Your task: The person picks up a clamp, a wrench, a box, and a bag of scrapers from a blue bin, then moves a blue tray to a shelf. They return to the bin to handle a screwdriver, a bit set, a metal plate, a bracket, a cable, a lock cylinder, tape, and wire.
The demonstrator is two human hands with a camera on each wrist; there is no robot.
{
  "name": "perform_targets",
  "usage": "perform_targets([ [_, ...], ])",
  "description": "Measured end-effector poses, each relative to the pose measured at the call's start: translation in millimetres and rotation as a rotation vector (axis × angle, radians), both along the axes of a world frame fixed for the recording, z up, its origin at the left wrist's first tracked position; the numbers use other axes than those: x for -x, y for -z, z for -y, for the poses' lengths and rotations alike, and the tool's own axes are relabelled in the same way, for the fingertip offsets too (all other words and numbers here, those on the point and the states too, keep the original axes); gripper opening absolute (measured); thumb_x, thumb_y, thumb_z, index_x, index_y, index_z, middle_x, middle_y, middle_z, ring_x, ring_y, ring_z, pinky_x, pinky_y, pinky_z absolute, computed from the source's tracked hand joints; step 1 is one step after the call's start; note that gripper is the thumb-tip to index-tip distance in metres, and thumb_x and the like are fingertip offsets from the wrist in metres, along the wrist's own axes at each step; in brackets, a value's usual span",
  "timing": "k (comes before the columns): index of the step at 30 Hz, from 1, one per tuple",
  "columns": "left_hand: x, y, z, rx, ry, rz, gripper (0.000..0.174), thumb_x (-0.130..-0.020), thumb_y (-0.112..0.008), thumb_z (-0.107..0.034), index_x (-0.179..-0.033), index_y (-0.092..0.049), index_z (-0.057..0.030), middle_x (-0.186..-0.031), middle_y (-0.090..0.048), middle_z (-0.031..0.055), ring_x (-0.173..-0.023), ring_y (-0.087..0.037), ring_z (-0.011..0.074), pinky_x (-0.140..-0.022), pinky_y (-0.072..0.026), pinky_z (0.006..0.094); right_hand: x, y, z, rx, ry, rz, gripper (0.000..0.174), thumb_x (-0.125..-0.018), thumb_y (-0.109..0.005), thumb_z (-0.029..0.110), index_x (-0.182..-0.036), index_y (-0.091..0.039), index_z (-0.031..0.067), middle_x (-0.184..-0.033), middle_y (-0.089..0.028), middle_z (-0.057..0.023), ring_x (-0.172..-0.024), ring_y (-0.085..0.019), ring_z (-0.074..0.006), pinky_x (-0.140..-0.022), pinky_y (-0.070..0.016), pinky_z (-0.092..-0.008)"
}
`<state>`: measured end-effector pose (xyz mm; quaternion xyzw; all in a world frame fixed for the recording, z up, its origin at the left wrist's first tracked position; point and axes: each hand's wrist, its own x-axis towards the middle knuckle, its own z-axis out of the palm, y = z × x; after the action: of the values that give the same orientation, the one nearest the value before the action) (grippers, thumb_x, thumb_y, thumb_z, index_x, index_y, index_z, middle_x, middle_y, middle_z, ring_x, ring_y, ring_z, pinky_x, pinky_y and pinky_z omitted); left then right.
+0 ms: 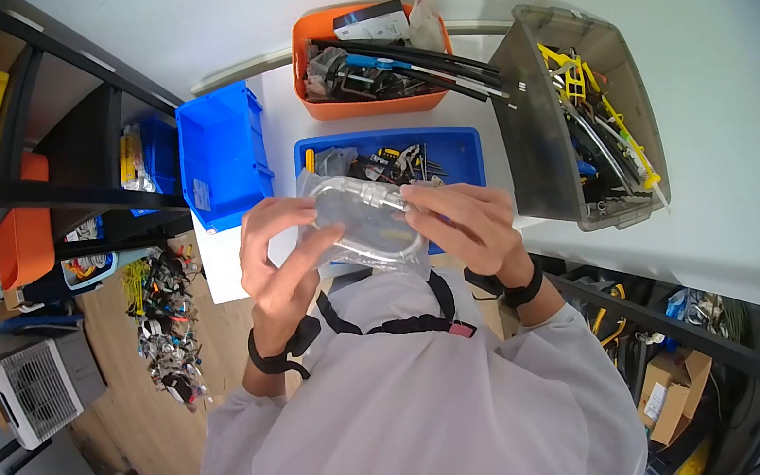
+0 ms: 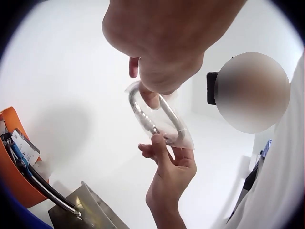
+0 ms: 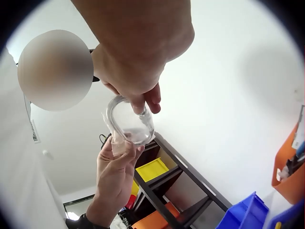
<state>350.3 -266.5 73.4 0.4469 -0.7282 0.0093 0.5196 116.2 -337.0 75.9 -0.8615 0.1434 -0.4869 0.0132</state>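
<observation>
A large metal carabiner (image 1: 375,193) with a ridged sleeve on one side lies inside a clear plastic bag (image 1: 360,225). Both hands hold it up in front of the chest. My left hand (image 1: 277,255) pinches the bag's left end between thumb and fingers. At the other end my right hand (image 1: 475,225) pinches bag and carabiner, close to the sleeve. In the left wrist view the carabiner (image 2: 139,110) appears as a long closed loop, with the right hand (image 2: 170,177) at its lower end. The left hand (image 3: 116,175) grips the bag's lower end in the right wrist view.
Beneath the hands a blue tray (image 1: 466,158) holds small tools and bags. Behind it stands an orange bin (image 1: 380,108) of rods and parts. An empty-looking blue bin (image 1: 223,158) is left, a grey crate (image 1: 530,122) right. Shelving (image 1: 49,193) flanks the left side.
</observation>
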Motion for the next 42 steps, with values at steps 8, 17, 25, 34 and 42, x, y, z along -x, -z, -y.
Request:
perform_targets([
  [8, 0.2, -5.3, -6.4, 0.184, -0.055, 0.145, 0.031, -0.060, -0.080, -0.007, -0.091, -0.080, -0.0139, -0.098, -0.057, 0.0032, -0.090, -0.068, 0.0236, -0.076, -0.0542, 0.0406, -0.6, 1.0, -6.9, 0.027, -0.061, 0.075, 0.028, -0.073, -0.073, -0.012, -0.100, -0.065, -0.0057, -0.105, -0.067, -0.0249, -0.065, -0.069, -0.0254, -0.054, -0.0582, -0.0306],
  [17, -1.0, -14.6, 0.5, 0.087, 0.004, 0.167, 0.026, -0.067, -0.077, -0.006, -0.093, -0.077, -0.0091, -0.103, -0.067, 0.0095, -0.094, -0.070, 0.0304, -0.085, -0.0565, 0.0478, 4.2, 2.3, -5.9, -0.024, -0.067, 0.085, 0.032, -0.074, -0.072, -0.011, -0.104, -0.065, -0.0041, -0.107, -0.067, -0.0257, -0.061, -0.066, -0.0221, -0.050, -0.0543, -0.0276],
  [25, 8.0, -0.9, 6.5, -0.257, -0.029, -0.143, 0.016, -0.082, -0.070, 0.002, -0.098, -0.073, -0.0003, -0.094, -0.073, 0.0153, -0.085, -0.072, 0.0315, -0.081, -0.0581, 0.0411, 0.0, 5.8, -1.2, -0.652, -0.052, 0.058, 0.024, -0.079, -0.077, 0.002, -0.101, -0.069, -0.0022, -0.092, -0.074, -0.0136, -0.065, -0.071, -0.0188, -0.057, -0.0539, -0.0250],
  [34, 13.3, 29.9, 16.0, -1.102, 0.107, -0.765, 0.023, -0.095, -0.069, -0.014, -0.111, -0.070, 0.0023, -0.090, -0.074, 0.0073, -0.076, -0.070, 0.0133, -0.065, -0.0579, 0.0264, 15.4, 22.1, 12.1, -1.778, -0.087, 0.188, 0.027, -0.088, -0.075, 0.018, -0.101, -0.070, -0.0053, -0.079, -0.068, -0.0076, -0.056, -0.064, -0.0114, -0.051, -0.0485, -0.0214],
  [42, 28.8, 56.4, 21.6, -1.275, 0.148, -0.803, 0.044, -0.101, -0.059, -0.030, -0.132, -0.056, 0.0020, -0.119, -0.066, 0.0162, -0.103, -0.067, 0.0200, -0.084, -0.0576, 0.0310, 54.3, 78.4, 33.2, -1.831, -0.093, 0.272, 0.026, -0.093, -0.071, 0.021, -0.103, -0.070, -0.0038, -0.077, -0.063, -0.0025, -0.053, -0.052, -0.0063, -0.047, -0.0382, -0.0215],
])
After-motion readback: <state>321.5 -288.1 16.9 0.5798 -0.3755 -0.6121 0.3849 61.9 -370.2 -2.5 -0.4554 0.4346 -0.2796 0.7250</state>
